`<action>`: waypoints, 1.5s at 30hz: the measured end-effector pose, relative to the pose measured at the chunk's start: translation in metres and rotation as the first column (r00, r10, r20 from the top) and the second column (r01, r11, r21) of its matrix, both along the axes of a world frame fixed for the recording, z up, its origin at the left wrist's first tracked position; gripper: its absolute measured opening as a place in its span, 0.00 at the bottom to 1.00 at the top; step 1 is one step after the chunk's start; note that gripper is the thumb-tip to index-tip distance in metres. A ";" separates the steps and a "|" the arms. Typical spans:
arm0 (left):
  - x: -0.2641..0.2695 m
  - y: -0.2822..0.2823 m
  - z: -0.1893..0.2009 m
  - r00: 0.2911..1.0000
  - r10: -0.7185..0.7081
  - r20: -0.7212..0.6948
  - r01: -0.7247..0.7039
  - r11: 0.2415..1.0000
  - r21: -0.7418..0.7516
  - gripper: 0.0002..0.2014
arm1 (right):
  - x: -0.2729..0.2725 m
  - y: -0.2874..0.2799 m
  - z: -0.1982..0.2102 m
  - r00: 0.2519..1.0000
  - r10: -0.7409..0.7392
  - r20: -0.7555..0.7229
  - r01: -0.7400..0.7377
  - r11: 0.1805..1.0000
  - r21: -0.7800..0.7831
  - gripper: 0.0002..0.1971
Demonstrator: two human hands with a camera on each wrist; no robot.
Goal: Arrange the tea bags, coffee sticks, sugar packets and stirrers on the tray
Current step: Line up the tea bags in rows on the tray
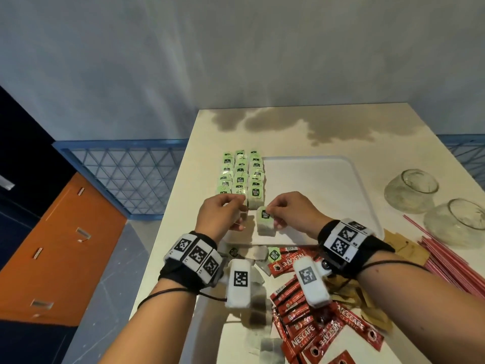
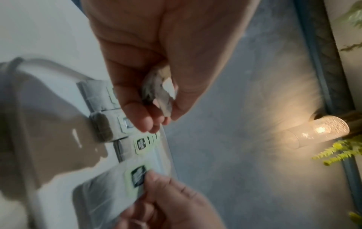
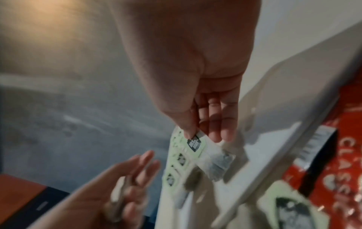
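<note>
A white tray (image 1: 309, 158) lies on the table, with three columns of green-tagged tea bags (image 1: 240, 177) along its left side. My left hand (image 1: 233, 210) hovers at the near end of these columns, its fingers curled round a crumpled tea bag (image 2: 160, 91). Beside it, my right hand (image 1: 271, 210) pinches the green tag (image 3: 194, 143) of another tea bag (image 1: 265, 224), which hangs just above the tray's near left corner. Red coffee sticks (image 1: 315, 324), brown sugar packets (image 1: 409, 249) and pink stirrers (image 1: 446, 258) lie on the table in front of and right of the tray.
A few loose tea bags (image 1: 258, 253) sit between my wrists and more at the near edge. Two glass bowls (image 1: 410, 189) (image 1: 459, 223) lie on their sides right of the tray. The table's left edge runs close to the tea bag columns; an orange cabinet (image 1: 60, 253) stands below left.
</note>
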State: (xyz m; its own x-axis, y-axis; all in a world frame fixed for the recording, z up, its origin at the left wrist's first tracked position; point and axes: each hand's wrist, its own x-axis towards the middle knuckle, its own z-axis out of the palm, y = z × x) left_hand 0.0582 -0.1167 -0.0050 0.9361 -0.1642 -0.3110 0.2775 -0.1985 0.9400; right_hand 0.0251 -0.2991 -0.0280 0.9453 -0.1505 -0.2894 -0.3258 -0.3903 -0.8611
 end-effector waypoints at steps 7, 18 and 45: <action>0.027 0.024 -0.007 0.986 0.109 -0.123 -0.119 0.990 -0.077 0.11 | 0.023 -0.004 -0.020 0.997 0.023 0.069 -0.012 0.988 -0.156 0.09; 0.031 0.010 -0.001 0.954 0.096 -0.284 -0.139 0.981 -0.136 0.27 | 0.049 0.006 -0.019 0.989 0.027 0.148 0.003 0.980 -0.201 0.08; -0.032 -0.018 0.000 0.854 -0.337 0.396 0.091 0.847 0.525 0.15 | -0.002 0.020 0.039 0.992 -0.046 0.120 0.034 0.994 0.106 0.13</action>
